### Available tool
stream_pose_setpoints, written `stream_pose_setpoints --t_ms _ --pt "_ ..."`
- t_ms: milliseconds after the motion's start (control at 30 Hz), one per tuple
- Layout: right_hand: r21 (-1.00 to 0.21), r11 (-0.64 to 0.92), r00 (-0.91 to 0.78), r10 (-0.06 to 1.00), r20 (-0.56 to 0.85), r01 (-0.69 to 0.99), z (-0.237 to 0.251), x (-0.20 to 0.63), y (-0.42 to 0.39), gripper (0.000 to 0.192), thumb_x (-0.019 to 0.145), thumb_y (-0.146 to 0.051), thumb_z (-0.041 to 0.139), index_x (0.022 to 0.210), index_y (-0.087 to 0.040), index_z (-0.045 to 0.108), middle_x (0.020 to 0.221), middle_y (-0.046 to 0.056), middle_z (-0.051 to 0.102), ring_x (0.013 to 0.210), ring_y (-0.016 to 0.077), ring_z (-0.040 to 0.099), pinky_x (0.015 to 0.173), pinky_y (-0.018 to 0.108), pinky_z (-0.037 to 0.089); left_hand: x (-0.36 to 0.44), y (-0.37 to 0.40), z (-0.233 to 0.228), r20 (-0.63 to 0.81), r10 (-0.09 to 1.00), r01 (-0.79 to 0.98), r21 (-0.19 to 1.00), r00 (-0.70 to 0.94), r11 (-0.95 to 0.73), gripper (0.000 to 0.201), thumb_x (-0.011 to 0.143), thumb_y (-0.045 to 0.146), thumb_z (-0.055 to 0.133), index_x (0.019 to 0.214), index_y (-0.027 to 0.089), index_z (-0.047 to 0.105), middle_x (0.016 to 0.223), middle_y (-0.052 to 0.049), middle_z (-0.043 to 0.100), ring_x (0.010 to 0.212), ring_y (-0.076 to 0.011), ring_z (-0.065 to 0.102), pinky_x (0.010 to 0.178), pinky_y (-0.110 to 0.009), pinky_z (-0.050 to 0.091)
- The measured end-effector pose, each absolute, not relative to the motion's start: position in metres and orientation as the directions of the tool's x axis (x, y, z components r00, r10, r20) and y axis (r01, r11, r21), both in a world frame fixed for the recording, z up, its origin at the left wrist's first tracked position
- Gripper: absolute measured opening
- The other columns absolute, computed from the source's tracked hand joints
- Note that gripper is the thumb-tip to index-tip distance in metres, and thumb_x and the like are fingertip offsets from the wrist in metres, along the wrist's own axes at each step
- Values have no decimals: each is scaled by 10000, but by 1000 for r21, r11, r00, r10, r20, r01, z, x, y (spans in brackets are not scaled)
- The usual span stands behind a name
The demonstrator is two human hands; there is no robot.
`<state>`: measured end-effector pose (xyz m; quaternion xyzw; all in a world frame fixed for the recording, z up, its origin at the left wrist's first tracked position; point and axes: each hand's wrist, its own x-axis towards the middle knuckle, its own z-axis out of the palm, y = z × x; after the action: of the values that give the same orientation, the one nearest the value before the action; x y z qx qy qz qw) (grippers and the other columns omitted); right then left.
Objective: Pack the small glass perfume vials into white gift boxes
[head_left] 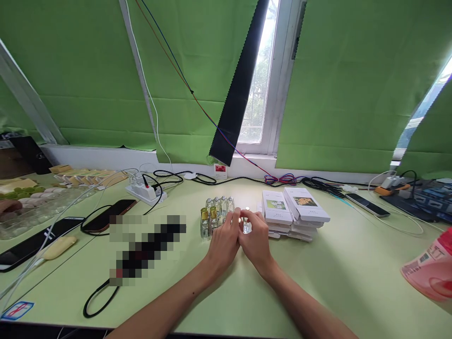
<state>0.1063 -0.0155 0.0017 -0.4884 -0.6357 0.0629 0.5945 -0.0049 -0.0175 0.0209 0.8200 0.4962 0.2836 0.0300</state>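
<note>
My left hand (pixel 223 241) and my right hand (pixel 257 238) meet over the table, fingers curled and touching. Between them is a small clear glass bottle (pixel 247 227), mostly hidden behind the fingers, and both hands close on it. Left of it stand several small glass bottles in a group. Two in front have gold caps, one being the gold-capped bottle (pixel 204 223); a row behind has silvery tops, such as the silver-topped bottle (pixel 223 205). Just right of my right hand are stacked white boxes (pixel 306 212) with pictures printed on their lids.
A power strip (pixel 146 190) and black cables lie toward the wall. Phones rest at left and right, including a dark phone (pixel 367 205). A pink pouch (pixel 431 268) stands at the right edge. Another person's hand (pixel 9 207) is by a clear tray (pixel 45 212) at far left.
</note>
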Motion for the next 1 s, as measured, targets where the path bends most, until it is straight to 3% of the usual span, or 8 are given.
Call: stream_pose_setpoints --t_ms 300,433,567,800,1000 --pt "-708 480 226 722 654 517 1 104 -15 156 803 -137 615 925 -200 689 796 10 679 718 171 578 673 283 447 -7 -14 14 534 754 756 289 382 -587 451 880 40 431 1293 220 413 1085 -70 620 857 -218 691 625 -285 505" --pt "-657 516 231 662 713 550 -3 105 -13 114 848 -145 614 924 -198 681 800 9 688 694 157 585 662 279 460 -6 -11 11 596 724 740 300 348 -602 449 908 81 437 1327 225 370 1127 -85 625 842 -206 697 609 -273 507" --pt "-554 569 237 536 810 608 -3 111 -9 93 932 -168 587 963 -197 670 854 27 707 739 166 607 669 295 490 -4 -11 10 618 722 754 301 312 -584 444 918 120 452 1336 212 332 1155 -108 613 741 -186 677 549 -271 470" --pt "-400 650 215 348 913 647 6 117 -11 176 1001 -153 524 1113 -212 647 1049 84 715 947 199 648 773 352 561 0 -12 12 480 816 796 330 321 -508 72 982 219 468 1048 200 489 1076 -82 591 798 -198 656 634 -290 481" --pt "-255 653 132 232 964 713 7 123 -7 255 983 -89 545 1196 -210 618 1081 94 709 1022 209 640 877 395 555 2 -13 8 318 872 822 325 371 -468 67 962 173 488 933 193 544 1038 -66 590 768 -185 641 660 -291 467"
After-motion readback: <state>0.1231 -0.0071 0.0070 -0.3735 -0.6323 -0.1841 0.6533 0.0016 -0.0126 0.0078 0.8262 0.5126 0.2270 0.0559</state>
